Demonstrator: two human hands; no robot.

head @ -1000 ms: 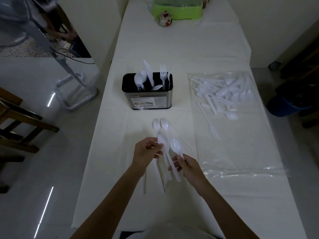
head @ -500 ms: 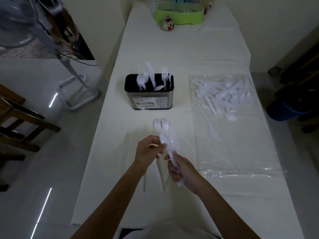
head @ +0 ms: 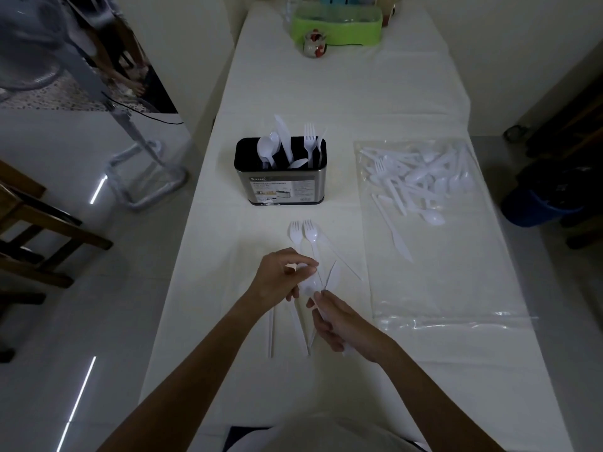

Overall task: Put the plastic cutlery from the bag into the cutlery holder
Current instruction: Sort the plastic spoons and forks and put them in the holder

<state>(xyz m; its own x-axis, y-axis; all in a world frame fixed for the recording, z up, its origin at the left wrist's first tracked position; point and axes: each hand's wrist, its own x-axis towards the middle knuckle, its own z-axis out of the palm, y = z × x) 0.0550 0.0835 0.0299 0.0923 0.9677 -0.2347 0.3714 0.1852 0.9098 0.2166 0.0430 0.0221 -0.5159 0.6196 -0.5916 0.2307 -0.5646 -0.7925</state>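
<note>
Spoons being bunched: left hand pinches one, right hand grips handles. Next, probably the cutlery holder ahead

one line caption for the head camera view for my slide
Left hand and right hand hold plastic cutlery above the table, near the cutlery holder and the bag.

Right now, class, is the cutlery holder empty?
No, the cutlery holder has white spoons, a knife and a fork standing in it.
</note>
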